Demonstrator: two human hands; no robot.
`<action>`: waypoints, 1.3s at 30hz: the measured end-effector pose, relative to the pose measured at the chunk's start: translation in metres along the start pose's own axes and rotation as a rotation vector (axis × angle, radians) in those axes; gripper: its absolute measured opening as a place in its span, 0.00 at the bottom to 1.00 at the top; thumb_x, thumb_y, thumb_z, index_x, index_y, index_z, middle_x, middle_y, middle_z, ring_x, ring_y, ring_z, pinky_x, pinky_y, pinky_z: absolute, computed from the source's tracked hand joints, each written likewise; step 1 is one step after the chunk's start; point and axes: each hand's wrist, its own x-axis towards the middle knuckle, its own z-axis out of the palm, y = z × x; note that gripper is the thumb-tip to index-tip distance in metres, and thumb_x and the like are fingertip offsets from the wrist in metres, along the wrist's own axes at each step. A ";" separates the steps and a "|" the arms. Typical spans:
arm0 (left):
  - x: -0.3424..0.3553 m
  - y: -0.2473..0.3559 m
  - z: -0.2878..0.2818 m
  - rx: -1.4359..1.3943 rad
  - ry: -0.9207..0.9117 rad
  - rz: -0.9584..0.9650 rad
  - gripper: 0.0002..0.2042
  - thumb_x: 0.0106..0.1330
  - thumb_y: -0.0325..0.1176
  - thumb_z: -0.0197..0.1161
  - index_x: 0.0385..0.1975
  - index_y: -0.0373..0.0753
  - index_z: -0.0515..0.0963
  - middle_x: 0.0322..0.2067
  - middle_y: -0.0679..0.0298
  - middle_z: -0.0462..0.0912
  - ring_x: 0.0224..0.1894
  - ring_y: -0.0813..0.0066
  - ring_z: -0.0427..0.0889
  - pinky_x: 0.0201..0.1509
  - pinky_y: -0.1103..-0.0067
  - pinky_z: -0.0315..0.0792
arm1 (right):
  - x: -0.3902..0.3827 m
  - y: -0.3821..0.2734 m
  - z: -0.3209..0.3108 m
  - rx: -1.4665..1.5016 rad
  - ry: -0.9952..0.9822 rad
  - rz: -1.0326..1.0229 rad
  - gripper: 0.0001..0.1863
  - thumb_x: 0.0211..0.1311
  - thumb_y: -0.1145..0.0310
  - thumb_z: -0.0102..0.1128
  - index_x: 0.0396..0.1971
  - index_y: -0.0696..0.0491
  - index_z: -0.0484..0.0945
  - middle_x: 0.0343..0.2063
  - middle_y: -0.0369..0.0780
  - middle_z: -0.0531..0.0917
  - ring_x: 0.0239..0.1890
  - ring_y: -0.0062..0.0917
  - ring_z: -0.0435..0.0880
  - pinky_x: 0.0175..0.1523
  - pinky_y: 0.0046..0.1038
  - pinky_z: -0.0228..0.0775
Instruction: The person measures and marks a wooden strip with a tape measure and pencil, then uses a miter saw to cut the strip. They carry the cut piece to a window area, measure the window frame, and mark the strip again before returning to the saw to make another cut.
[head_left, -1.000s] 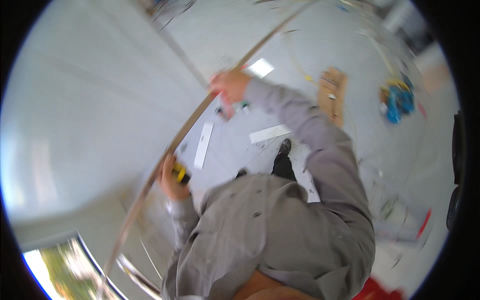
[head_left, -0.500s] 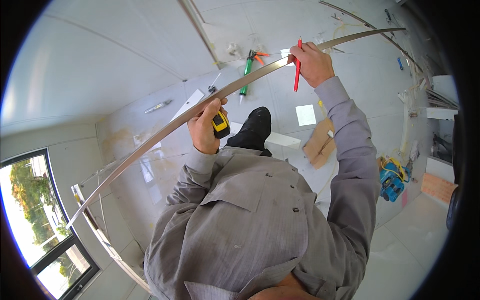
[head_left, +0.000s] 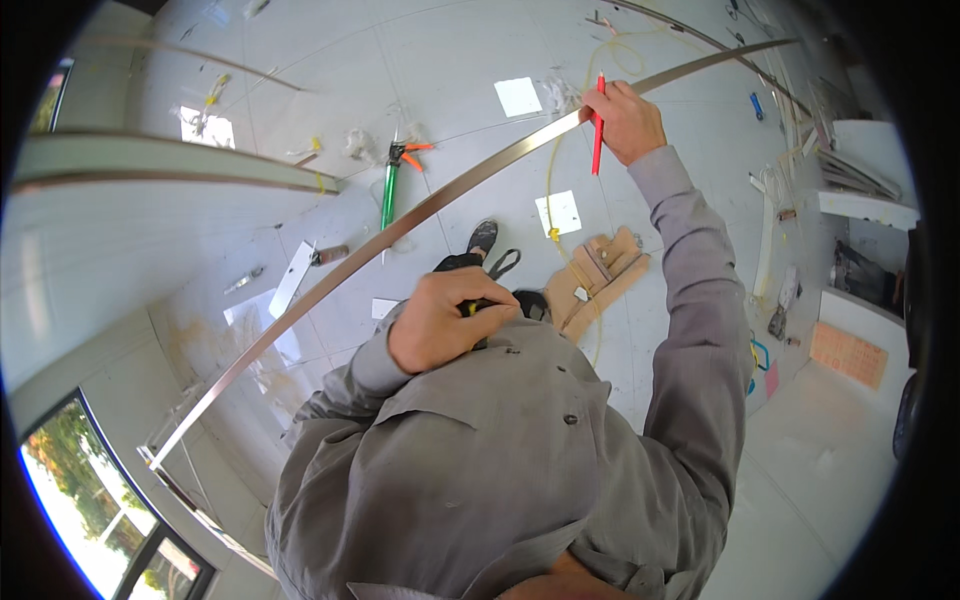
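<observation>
A long, thin metal strip [head_left: 430,205] slants across in front of me, from low on the left to high on the right. My right hand [head_left: 634,125] is closed round its upper right part and also pinches a red pencil [head_left: 598,140], point upward. Close to my shirt front, my left hand [head_left: 435,325] is closed on a tape measure [head_left: 471,309]; only a bit of its yellow and black case shows between the fingers. That hand is apart from the strip, whose lower left end reaches toward the window side.
On the tiled floor lie a green caulking gun [head_left: 389,192] with orange handles, pieces of cardboard [head_left: 605,280], a yellow cord [head_left: 549,180] and white squares [head_left: 517,97]. A panel edge [head_left: 180,160] juts in from the left. Metal profiles [head_left: 740,60] lie at the far right.
My left hand has let go of the strip and drawn back toward my shirt with the tape measure. My right hand keeps its hold. The view has shifted over the floor.
</observation>
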 end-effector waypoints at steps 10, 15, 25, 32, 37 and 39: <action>0.249 0.052 -0.028 1.022 -0.012 0.168 0.22 0.58 0.41 0.73 0.53 0.46 0.83 0.32 0.58 0.86 0.37 0.54 0.85 0.41 0.62 0.77 | 0.016 0.232 0.021 -0.002 0.078 0.056 0.04 0.60 0.68 0.66 0.32 0.42 0.79 0.32 0.30 0.81 0.42 0.26 0.82 0.36 0.33 0.80; 0.394 0.071 0.048 1.053 -0.288 -0.052 0.33 0.55 0.39 0.74 0.66 0.53 0.74 0.32 0.58 0.88 0.36 0.53 0.86 0.41 0.63 0.78 | 0.000 0.380 0.035 -0.019 0.110 0.022 0.05 0.59 0.68 0.65 0.32 0.41 0.78 0.32 0.31 0.80 0.42 0.25 0.82 0.36 0.32 0.80; 0.603 0.117 0.207 0.925 -0.239 0.081 0.35 0.56 0.33 0.67 0.70 0.52 0.71 0.28 0.60 0.87 0.31 0.56 0.86 0.36 0.65 0.78 | -0.017 0.649 0.013 -0.056 0.005 0.039 0.07 0.58 0.70 0.66 0.34 0.44 0.78 0.39 0.30 0.83 0.47 0.27 0.82 0.41 0.32 0.81; 0.787 0.151 0.288 0.861 -0.252 0.134 0.34 0.56 0.31 0.64 0.68 0.52 0.72 0.24 0.58 0.85 0.26 0.54 0.84 0.31 0.62 0.77 | -0.021 0.841 0.015 -0.063 -0.015 0.108 0.03 0.61 0.68 0.64 0.31 0.43 0.78 0.32 0.32 0.80 0.45 0.28 0.81 0.41 0.34 0.79; 0.915 0.185 0.348 0.788 -0.272 0.090 0.32 0.56 0.32 0.64 0.66 0.54 0.74 0.28 0.58 0.88 0.30 0.53 0.87 0.35 0.63 0.80 | -0.022 0.995 0.025 -0.050 -0.054 0.120 0.04 0.60 0.67 0.64 0.33 0.44 0.78 0.33 0.33 0.81 0.45 0.30 0.82 0.42 0.36 0.79; 0.974 0.214 0.376 0.760 -0.329 0.039 0.31 0.57 0.34 0.65 0.66 0.55 0.74 0.30 0.58 0.89 0.31 0.52 0.87 0.37 0.63 0.81 | -0.030 1.051 0.018 -0.043 -0.067 0.153 0.05 0.59 0.67 0.65 0.34 0.45 0.79 0.35 0.35 0.81 0.46 0.31 0.82 0.42 0.37 0.79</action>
